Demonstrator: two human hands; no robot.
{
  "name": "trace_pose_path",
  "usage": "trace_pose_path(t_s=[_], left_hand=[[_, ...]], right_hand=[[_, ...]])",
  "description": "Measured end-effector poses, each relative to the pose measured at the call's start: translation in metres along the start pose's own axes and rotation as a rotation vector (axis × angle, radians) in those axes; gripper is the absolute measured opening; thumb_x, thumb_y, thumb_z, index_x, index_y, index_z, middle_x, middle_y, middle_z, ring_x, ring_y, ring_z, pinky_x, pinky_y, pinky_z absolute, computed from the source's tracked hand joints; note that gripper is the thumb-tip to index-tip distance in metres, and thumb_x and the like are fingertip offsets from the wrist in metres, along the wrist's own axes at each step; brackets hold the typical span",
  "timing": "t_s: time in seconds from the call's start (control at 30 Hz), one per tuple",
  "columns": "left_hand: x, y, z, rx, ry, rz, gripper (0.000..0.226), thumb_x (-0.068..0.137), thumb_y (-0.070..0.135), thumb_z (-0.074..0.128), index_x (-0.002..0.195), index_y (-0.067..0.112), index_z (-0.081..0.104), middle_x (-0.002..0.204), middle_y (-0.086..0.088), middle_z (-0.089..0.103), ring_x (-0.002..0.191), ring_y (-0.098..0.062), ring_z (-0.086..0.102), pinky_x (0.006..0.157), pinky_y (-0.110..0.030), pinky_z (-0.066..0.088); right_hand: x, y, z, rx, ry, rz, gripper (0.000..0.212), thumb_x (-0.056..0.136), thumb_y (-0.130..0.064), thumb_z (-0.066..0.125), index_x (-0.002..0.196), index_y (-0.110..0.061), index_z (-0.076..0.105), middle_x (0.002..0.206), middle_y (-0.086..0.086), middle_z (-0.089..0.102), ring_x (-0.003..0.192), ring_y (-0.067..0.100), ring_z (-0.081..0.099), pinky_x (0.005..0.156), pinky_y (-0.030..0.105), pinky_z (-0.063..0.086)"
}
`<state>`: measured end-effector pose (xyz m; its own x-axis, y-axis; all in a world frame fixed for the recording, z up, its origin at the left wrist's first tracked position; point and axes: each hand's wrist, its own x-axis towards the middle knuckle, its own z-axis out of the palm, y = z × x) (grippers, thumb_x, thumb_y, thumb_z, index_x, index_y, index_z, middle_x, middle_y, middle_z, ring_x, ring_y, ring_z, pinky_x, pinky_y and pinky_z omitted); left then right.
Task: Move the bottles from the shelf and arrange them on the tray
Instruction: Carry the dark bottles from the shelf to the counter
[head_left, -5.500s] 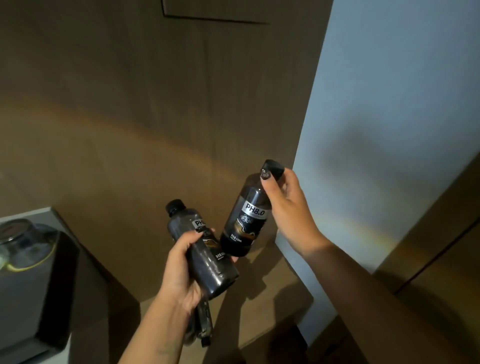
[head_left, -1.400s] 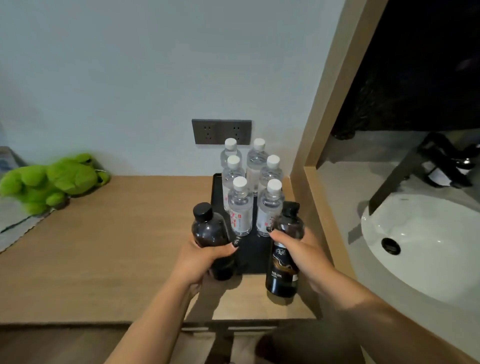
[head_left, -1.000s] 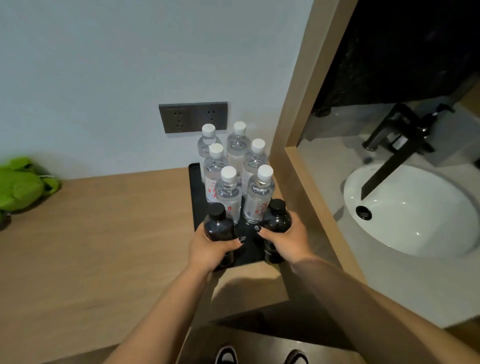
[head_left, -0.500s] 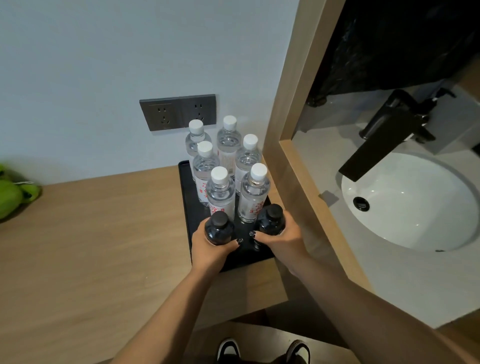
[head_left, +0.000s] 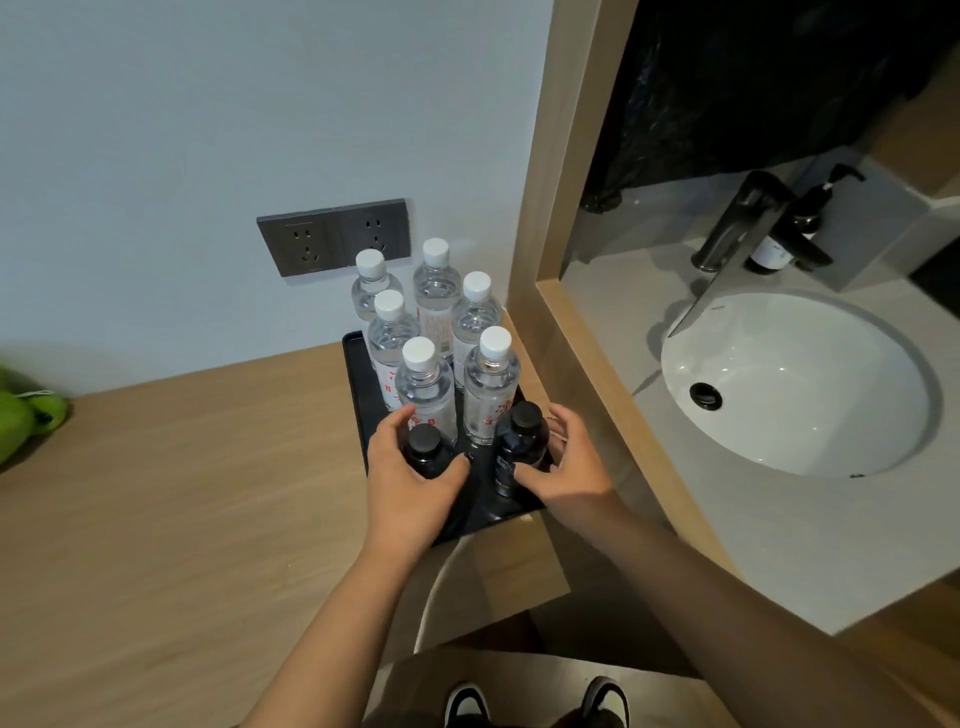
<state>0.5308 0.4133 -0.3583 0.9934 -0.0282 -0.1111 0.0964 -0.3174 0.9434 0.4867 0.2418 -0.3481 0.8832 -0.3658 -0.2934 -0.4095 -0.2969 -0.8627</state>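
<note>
A black tray (head_left: 356, 374) lies on the wooden counter (head_left: 182, 493) against the wall. Several clear water bottles (head_left: 434, 291) with white caps stand in two rows at its back. Two dark bottles with black caps stand upright at the tray's front. My left hand (head_left: 410, 493) wraps the left dark bottle (head_left: 423, 449), thumb across its front. My right hand (head_left: 576, 467) cups the right dark bottle (head_left: 519, 441) more loosely, with the thumb on its label and the fingers curved behind it.
A wooden partition (head_left: 550, 208) rises right beside the tray. Beyond it are a white sink (head_left: 800, 384), a black faucet (head_left: 748, 218) and a dark soap bottle (head_left: 795, 228). A wall outlet (head_left: 335, 236) sits behind the bottles. A green plush toy (head_left: 26, 421) lies far left.
Both dark bottles came down from above the counter onto the tray's front, in front of the clear bottles. My right hand's grip has loosened since half a second ago.
</note>
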Motion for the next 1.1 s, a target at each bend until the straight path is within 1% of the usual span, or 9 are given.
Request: trace_pose_path(t_s=[0.1, 0.2, 0.33, 0.43, 0.5, 0.6, 0.7, 0.83, 1.1], left_hand=[[-0.005, 0.033, -0.009, 0.064, 0.015, 0.125, 0.062, 0.066, 0.026, 0.076, 0.121, 0.037, 0.049, 0.127, 0.008, 0.049, 0.120, -0.012, 0.050, 0.106, -0.042, 0.042], [-0.014, 0.064, -0.010, 0.098, -0.020, 0.215, 0.055, 0.070, 0.032, 0.073, 0.120, 0.038, 0.051, 0.123, 0.017, 0.045, 0.116, -0.016, 0.053, 0.100, -0.046, 0.047], [-0.035, 0.100, 0.005, 0.081, -0.205, 0.295, 0.048, 0.080, 0.021, 0.068, 0.123, 0.037, 0.054, 0.127, 0.021, 0.052, 0.121, 0.004, 0.047, 0.100, -0.015, 0.035], [-0.058, 0.126, 0.027, 0.118, -0.386, 0.345, 0.046, 0.088, 0.015, 0.063, 0.128, 0.036, 0.053, 0.121, 0.022, 0.056, 0.098, 0.008, 0.052, 0.084, 0.000, 0.036], [-0.074, 0.138, 0.048, 0.158, -0.470, 0.379, 0.047, 0.089, 0.017, 0.061, 0.128, 0.041, 0.050, 0.114, 0.026, 0.058, 0.088, 0.006, 0.051, 0.071, 0.002, 0.037], [-0.102, 0.156, 0.092, 0.268, -0.572, 0.471, 0.049, 0.090, 0.024, 0.060, 0.132, 0.043, 0.044, 0.128, 0.015, 0.057, 0.094, 0.006, 0.052, 0.074, 0.006, 0.032], [-0.132, 0.179, 0.147, 0.425, -0.669, 0.542, 0.051, 0.091, 0.032, 0.059, 0.137, 0.042, 0.040, 0.145, 0.012, 0.044, 0.077, 0.003, 0.059, 0.076, -0.001, 0.040], [-0.166, 0.203, 0.226, 0.612, -0.806, 0.650, 0.055, 0.092, 0.035, 0.056, 0.143, 0.036, 0.035, 0.153, 0.010, 0.035, 0.135, -0.011, 0.038, 0.104, -0.017, 0.023], [-0.227, 0.234, 0.370, 0.813, -1.056, 0.804, 0.065, 0.089, 0.035, 0.061, 0.147, 0.024, 0.031, 0.154, 0.003, 0.033, 0.140, -0.015, 0.032, 0.110, -0.024, 0.026]], right_hand=[[-0.014, -0.010, -0.017, 0.004, 0.021, -0.011, 0.082, 0.078, -0.013, 0.075, 0.145, -0.023, 0.028, 0.150, 0.000, 0.035, 0.136, 0.016, 0.037, 0.113, 0.038, 0.033], [-0.030, -0.016, -0.039, 0.037, 0.075, -0.048, 0.078, 0.081, -0.014, 0.073, 0.144, -0.026, 0.029, 0.148, -0.004, 0.036, 0.131, 0.012, 0.039, 0.105, 0.030, 0.038], [-0.051, -0.017, -0.075, 0.053, 0.152, -0.047, 0.079, 0.082, -0.017, 0.073, 0.145, -0.027, 0.027, 0.146, -0.005, 0.039, 0.126, 0.010, 0.042, 0.094, 0.023, 0.039], [-0.069, -0.013, -0.108, 0.059, 0.187, -0.023, 0.082, 0.082, -0.019, 0.074, 0.145, -0.030, 0.023, 0.146, -0.005, 0.037, 0.129, 0.014, 0.043, 0.104, 0.032, 0.040], [-0.083, -0.005, -0.133, 0.061, 0.209, -0.005, 0.082, 0.082, -0.021, 0.074, 0.144, -0.032, 0.022, 0.146, -0.006, 0.036, 0.131, 0.015, 0.041, 0.105, 0.035, 0.039], [-0.106, 0.014, -0.178, -0.034, 0.246, -0.017, 0.079, 0.082, -0.026, 0.073, 0.144, -0.032, 0.024, 0.149, -0.006, 0.031, 0.136, 0.019, 0.036, 0.109, 0.036, 0.036], [-0.129, 0.039, -0.234, -0.185, 0.250, 0.001, 0.074, 0.086, -0.031, 0.068, 0.146, -0.028, 0.025, 0.152, -0.004, 0.026, 0.138, 0.020, 0.032, 0.110, 0.034, 0.032], [-0.159, 0.076, -0.319, -0.417, 0.243, 0.066, 0.077, 0.087, -0.038, 0.064, 0.148, -0.024, 0.020, 0.155, 0.001, 0.021, 0.143, 0.024, 0.020, 0.115, 0.038, 0.024], [-0.221, 0.151, -0.469, -0.735, 0.257, 0.334, 0.091, 0.086, -0.047, 0.060, 0.154, -0.022, 0.003, 0.161, 0.010, 0.001, 0.147, 0.034, -0.008, 0.118, 0.045, 0.012]])
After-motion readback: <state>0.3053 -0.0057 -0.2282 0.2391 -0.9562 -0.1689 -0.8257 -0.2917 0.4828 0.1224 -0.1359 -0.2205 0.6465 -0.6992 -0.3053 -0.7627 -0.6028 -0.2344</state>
